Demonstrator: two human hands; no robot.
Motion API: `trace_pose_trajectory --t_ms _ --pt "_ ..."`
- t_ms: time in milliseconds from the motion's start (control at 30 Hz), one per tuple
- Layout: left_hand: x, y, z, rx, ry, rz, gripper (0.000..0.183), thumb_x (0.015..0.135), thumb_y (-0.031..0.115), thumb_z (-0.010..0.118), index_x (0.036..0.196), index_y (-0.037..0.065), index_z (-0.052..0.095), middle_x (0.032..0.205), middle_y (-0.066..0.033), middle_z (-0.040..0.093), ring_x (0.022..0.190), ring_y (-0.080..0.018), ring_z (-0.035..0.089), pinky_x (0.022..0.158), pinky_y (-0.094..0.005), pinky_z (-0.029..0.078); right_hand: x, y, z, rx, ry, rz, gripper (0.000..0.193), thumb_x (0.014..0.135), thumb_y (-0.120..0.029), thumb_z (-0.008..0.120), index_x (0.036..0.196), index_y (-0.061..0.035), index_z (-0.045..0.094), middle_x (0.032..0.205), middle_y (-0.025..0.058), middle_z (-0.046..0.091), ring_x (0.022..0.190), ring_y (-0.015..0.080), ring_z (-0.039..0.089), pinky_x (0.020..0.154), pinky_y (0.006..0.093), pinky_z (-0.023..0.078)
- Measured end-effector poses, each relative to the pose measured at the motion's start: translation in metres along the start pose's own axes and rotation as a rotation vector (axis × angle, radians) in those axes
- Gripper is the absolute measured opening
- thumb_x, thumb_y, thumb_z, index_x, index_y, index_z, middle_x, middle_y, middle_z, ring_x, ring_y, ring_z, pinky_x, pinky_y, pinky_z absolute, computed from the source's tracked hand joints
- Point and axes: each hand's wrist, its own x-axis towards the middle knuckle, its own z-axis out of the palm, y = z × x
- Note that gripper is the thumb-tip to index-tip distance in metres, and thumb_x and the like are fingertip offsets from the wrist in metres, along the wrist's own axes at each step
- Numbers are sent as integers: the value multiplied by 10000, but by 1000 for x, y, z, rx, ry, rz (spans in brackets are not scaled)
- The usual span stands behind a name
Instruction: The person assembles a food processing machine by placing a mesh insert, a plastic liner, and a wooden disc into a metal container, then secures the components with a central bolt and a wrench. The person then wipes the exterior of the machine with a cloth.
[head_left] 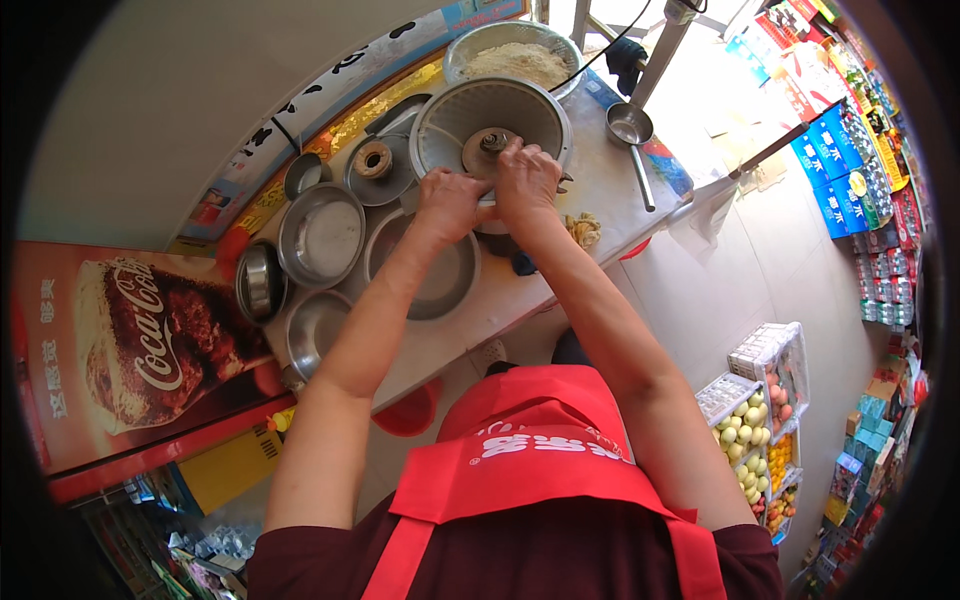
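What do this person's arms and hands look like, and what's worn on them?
The left hand and right hand are gloveless. Both forearms are bare, with no watch or bracelet visible. Dark maroon short sleeves end above the elbows.

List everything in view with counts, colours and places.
Large bowl: 1, grey, before the hands
Knob: 1, dark, inside it
Powder-filled basin: 1, silvery, beyond
Long-handled pan: 1, silvery, table's right
Metal dishes: several, silvery, table's left
Ring: 1, brown, among dishes
Table: 1, pale, centre
Drink panel: 1, red-brown, left
Fruit crates: several, white, lower right
Packaged goods: many, mixed, right edge
Apron: 1, red, lower centre
Left hand: 1, bare, large bowl's near side
Right hand: 1, bare, beside the left hand
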Motion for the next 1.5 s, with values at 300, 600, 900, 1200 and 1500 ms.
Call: trace_pose_trajectory --t_ms 300,600,900,1200,1500 --pt "-1 -4 -3 -14 -12 13 353 814 502 669 1002 214 749 886 -85 735 875 -301 695 918 -445 477 -2 -9 -8 1 -51 39 755 560 -366 927 1130 -5 589 952 116 695 888 247 724 666 355 575" --pt "-3 -2 -5 -57 80 26 571 831 682 607 1229 283 702 1083 -119 716 1073 -310 655 1008 -461 415 17 38 -51 207 -185 -203 424 792 -310 776 1088 -34 648 1054 198 707 991 351 697 850 413 555" --pt "-1 -74 17 -392 748 -332 693 921 466 641 1459 62 479 1415 -245 526 1330 -363 490 1120 -503 319 -9 170 61 1119 -14 281 293 982 -190 552 1219 -39 634 761 58 630 658 131 595 588 289 470" --pt "59 -138 36 -894 391 -630 841 852 356 745 1499 -30 371 1442 -301 478 1359 -339 474 1092 -378 383 -201 205 253 1814 -669 1442 401 943 29 376 1319 -94 443 814 83 591 547 161 560 467 352 535" --pt "96 -123 20 -633 90 -647 746 823 694 661 1107 6 718 956 -123 727 914 -203 670 848 -337 484 -193 238 280 1503 -639 1237 588 909 22 383 1485 -93 409 843 78 636 526 124 549 429 300 466"
